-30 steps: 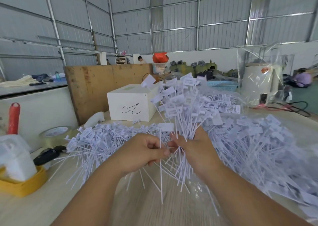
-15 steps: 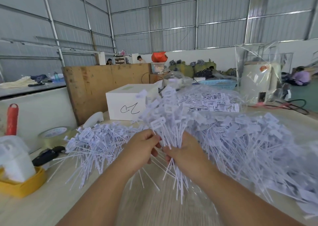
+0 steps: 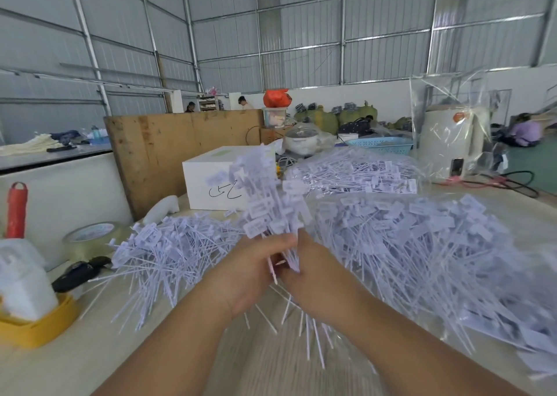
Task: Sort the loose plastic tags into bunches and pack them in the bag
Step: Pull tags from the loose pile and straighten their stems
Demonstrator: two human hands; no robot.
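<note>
Now I see my left hand (image 3: 253, 272) and right hand (image 3: 316, 275) both gripping one upright bunch (image 3: 271, 208) of tags above the surface (image 3: 90, 350), loose tags (image 3: 422, 244) piled around.

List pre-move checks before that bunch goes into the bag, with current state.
1. Bunch held by both hands: ok. The left hand and right hand grip its stems.
2. Tag heads level: not ok, they sit at staggered heights.
3. Stem ends flush: not ok, they splay below the hands.
4. Bunch tied: cannot tell, hands cover the middle.
5. Bag mouth open and within reach: cannot tell. A clear bag of tags lies behind; its opening is not visible.
6. Loose pile finished: not ok, many tags remain.
</note>
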